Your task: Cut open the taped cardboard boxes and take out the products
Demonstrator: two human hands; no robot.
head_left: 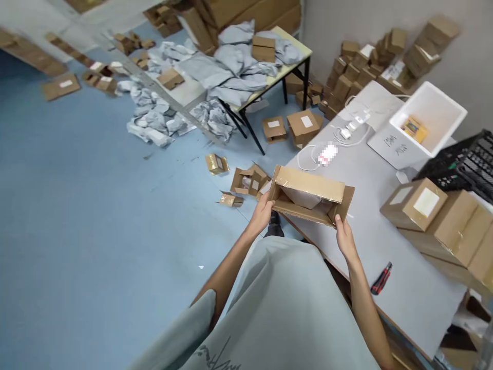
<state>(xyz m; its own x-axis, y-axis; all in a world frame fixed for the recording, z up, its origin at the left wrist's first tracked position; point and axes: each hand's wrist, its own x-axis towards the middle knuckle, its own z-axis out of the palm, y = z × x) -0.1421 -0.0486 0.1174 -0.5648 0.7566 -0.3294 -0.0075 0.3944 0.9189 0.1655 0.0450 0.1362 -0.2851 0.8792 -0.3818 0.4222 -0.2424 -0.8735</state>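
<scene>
Between my two hands is an opened cardboard box (308, 182), its flaps spread and a pale wrapped item partly visible inside. My left hand (262, 211) grips the box's left end, fingers around the back. At the right end my right hand (345, 237) holds on, thumb on the near flap. The box is held above the edge of the grey-topped table (414, 295). A red and black utility knife (381, 279) lies on that table, to the right of my right forearm.
A white foam box (427, 121) with a yellow packet inside stands on the table, near a black crate (460, 159). Closed cartons (442, 231) line the right side. Opened boxes (250, 180) lie on the blue floor. Grey bags (234, 64) cover another table.
</scene>
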